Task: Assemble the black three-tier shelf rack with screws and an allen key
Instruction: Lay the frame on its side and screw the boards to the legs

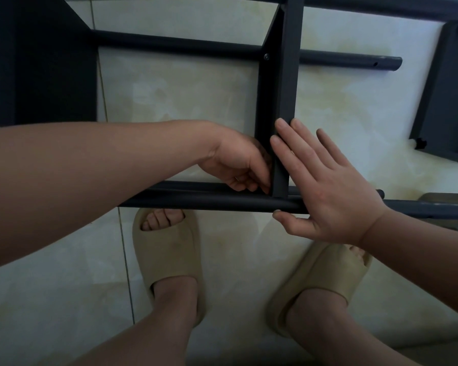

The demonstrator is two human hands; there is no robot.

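Beige open-toed slide sandal (167,249), probably foam; matching sandal (325,283) near its right; glossy cream marbled tile floor (169,101) beneath.

Matt black rack (280,101) — seemingly metal; glossy tiles (183,101).

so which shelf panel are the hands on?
The middle panel: left hand and right hand flank its near end. The far-left panel and the tilted one at right are untouched.
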